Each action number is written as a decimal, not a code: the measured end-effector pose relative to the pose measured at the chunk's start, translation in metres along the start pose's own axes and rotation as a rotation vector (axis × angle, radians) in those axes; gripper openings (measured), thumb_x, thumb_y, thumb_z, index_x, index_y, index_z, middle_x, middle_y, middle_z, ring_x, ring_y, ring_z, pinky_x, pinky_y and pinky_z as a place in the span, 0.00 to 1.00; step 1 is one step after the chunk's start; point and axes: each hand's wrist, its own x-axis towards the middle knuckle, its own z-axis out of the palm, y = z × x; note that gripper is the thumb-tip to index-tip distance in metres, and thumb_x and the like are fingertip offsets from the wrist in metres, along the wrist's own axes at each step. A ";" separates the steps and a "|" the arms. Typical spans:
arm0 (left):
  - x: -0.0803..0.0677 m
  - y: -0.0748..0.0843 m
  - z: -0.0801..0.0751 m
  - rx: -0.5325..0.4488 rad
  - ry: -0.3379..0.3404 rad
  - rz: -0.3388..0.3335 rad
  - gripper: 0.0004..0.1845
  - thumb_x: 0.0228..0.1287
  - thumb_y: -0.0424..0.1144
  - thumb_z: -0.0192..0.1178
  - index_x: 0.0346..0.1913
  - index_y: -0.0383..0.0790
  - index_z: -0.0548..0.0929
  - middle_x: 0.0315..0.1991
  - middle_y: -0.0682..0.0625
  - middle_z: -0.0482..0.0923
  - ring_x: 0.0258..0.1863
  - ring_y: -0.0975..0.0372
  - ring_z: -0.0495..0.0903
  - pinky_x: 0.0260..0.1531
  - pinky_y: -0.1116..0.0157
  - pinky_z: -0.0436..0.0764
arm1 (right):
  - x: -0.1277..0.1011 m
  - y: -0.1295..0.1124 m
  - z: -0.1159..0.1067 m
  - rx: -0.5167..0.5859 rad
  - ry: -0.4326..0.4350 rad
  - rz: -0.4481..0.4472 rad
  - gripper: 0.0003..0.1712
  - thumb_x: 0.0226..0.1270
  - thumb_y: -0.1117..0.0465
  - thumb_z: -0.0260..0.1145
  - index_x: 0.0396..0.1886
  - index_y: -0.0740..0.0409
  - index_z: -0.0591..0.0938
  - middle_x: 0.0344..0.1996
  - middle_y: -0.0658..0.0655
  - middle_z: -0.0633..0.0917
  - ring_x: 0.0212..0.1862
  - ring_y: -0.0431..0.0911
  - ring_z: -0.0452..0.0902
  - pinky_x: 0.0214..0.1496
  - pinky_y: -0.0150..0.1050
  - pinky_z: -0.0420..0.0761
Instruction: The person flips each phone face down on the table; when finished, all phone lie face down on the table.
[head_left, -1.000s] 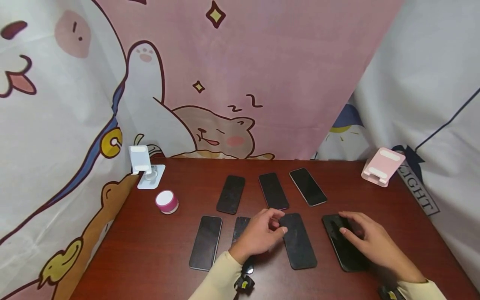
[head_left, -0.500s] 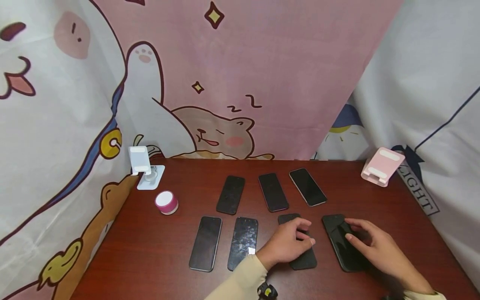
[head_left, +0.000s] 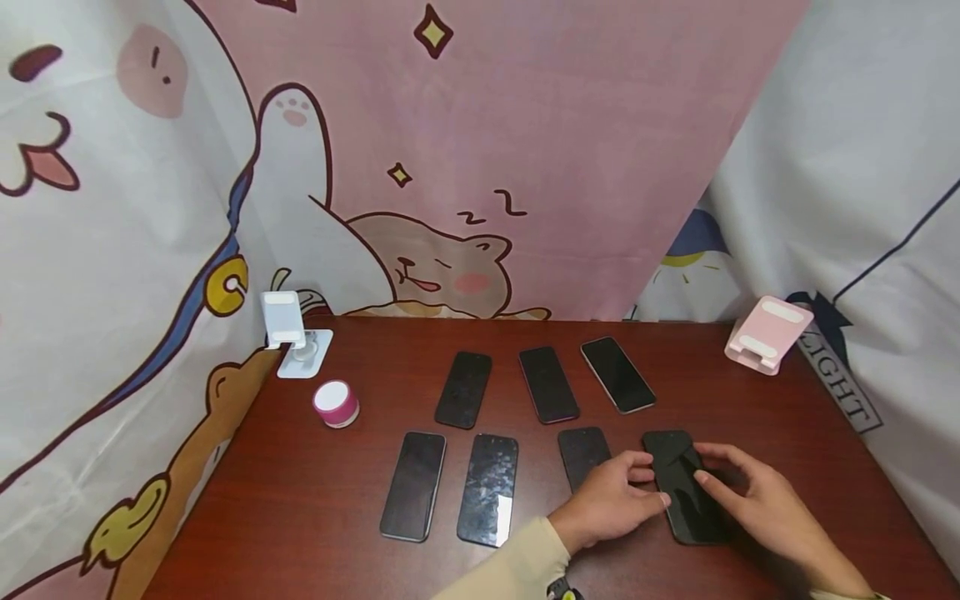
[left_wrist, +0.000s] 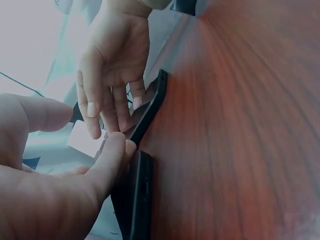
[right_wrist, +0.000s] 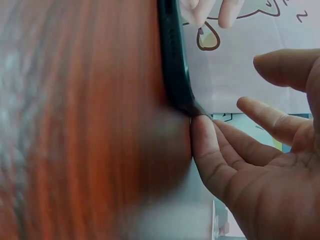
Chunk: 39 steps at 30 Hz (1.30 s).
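A black phone lies at the right end of the front row, between my two hands. My left hand is at its left edge, partly over the neighbouring dark phone; thumb and fingers are apart, fingertips by the edge. In the left wrist view, the fingertips of my left hand are beside a black phone. At the right edge is my right hand, thumb over the screen. In the right wrist view, a fingertip of my right hand touches the phone's corner, the thumb held away.
Several phones lie face up on the brown table, among them a cracked-looking phone and a white-edged phone. A white phone stand, a pink-sided round container and a pink stand sit farther back.
My left hand has moved right across the front row, from above the cracked-looking phone to the left edge of the rightmost phone. My right hand has stayed by that phone, shifting slightly.
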 end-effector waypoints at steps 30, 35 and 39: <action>0.001 0.010 0.030 -0.412 0.267 -0.052 0.27 0.63 0.25 0.64 0.66 0.34 0.76 0.54 0.39 0.87 0.46 0.53 0.88 0.48 0.57 0.88 | -0.003 -0.004 0.003 0.100 -0.008 0.132 0.32 0.70 0.52 0.76 0.66 0.66 0.80 0.57 0.72 0.86 0.42 0.25 0.82 0.39 0.27 0.85; 0.002 0.011 0.029 -0.411 0.282 -0.017 0.27 0.62 0.23 0.62 0.66 0.33 0.77 0.50 0.40 0.89 0.48 0.56 0.88 0.48 0.61 0.87 | -0.004 -0.012 0.005 0.055 0.007 0.085 0.31 0.68 0.52 0.78 0.65 0.63 0.81 0.54 0.71 0.87 0.39 0.38 0.89 0.37 0.29 0.86; 0.007 0.010 0.028 -0.508 0.273 -0.014 0.26 0.65 0.21 0.58 0.66 0.30 0.77 0.46 0.41 0.88 0.45 0.53 0.89 0.47 0.59 0.89 | -0.004 -0.020 0.007 -0.008 0.018 0.024 0.30 0.68 0.49 0.78 0.64 0.59 0.83 0.53 0.66 0.89 0.40 0.44 0.91 0.37 0.31 0.86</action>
